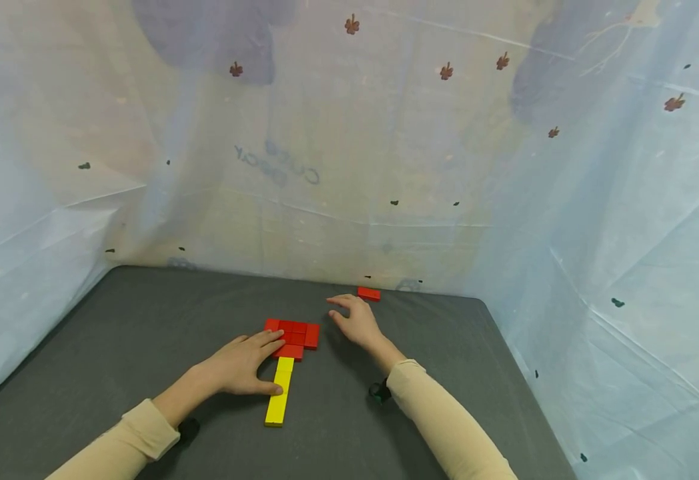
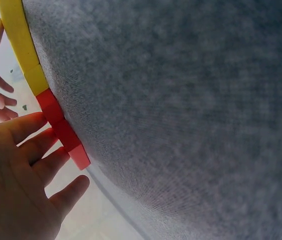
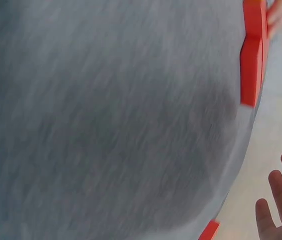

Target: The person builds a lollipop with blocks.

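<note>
Several flat red blocks (image 1: pixel 295 338) lie edge to edge on the dark table, and a strip of yellow blocks (image 1: pixel 274 410) runs from them toward the near edge. My left hand (image 1: pixel 235 368) rests with spread fingers on the left side of the red blocks, its thumb touching the yellow strip. In the left wrist view the fingertips meet the edge of the red blocks (image 2: pixel 63 127). To the right, my right hand (image 1: pixel 358 325) hovers over the table with loosely extended fingers and holds nothing. Just beyond it lies a single red block (image 1: pixel 369 293), also partly seen in the right wrist view.
The dark grey table (image 1: pixel 163 320) has rounded far corners. A pale, translucent printed sheet (image 1: pixel 337 147) hangs behind it and along both sides. The lone red block sits close to the far edge. Dark wrist devices show under both sleeves.
</note>
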### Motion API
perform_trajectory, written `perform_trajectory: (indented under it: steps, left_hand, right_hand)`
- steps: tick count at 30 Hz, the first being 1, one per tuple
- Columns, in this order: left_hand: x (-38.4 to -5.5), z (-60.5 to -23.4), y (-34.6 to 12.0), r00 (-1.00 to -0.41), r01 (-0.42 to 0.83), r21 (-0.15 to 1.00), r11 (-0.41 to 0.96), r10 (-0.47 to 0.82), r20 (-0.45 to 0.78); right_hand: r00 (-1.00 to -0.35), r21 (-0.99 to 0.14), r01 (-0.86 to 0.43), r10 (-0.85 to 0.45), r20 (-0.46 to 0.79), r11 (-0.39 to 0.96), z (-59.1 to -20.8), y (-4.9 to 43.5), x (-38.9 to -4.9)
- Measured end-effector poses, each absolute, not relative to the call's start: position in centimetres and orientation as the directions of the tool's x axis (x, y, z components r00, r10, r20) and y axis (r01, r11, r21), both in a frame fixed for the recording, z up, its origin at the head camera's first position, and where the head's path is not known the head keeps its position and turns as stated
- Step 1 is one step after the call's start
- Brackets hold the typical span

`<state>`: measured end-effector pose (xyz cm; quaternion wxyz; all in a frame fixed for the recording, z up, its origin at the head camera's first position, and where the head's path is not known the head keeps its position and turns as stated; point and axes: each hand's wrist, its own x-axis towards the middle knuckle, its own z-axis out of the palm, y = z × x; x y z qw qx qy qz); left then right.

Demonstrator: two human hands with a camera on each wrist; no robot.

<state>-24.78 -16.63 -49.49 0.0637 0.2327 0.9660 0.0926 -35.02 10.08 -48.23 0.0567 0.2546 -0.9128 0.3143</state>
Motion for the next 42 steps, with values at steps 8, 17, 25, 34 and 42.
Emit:
perform_trajectory:
  steps: [8, 17, 25, 34, 42]
  left_hand:
    - [-24.8, -49.6, -16.7, -0.883, 0.436, 0.208, 0.876, 0.461, -0.087]
    - [-24.8, -49.5, -16.8, -0.878, 0.446, 0.213, 0.869, 0.471, -0.086]
    - [-24.8, -49.5, -16.8, -0.875, 0.45, 0.213, 0.868, 0.475, -0.089]
    - [-24.9, -49.5, -16.9, -0.877, 0.447, 0.207, 0.87, 0.472, -0.09]
    - [-24.9, -49.6, -16.9, -0.874, 0.455, 0.201, 0.868, 0.478, -0.087]
  right_hand:
    - [-0.9, -0.577, -0.434, -0.302, 0.315, 0.692, -48.9, 13.4, -36.8]
    - [-0.944, -0.553, -0.314, -0.19, 0.271, 0.772, -49.4, 16.0, -38.8]
    - [-0.966, -0.51, -0.242, -0.153, 0.211, 0.825, -49.8, 17.5, -40.0]
    - [-0.972, -0.459, -0.232, -0.183, 0.151, 0.857, -50.0, 17.6, -41.4]
    - [-0.982, -0.437, -0.189, -0.166, 0.092, 0.88, -49.9, 17.4, -42.2]
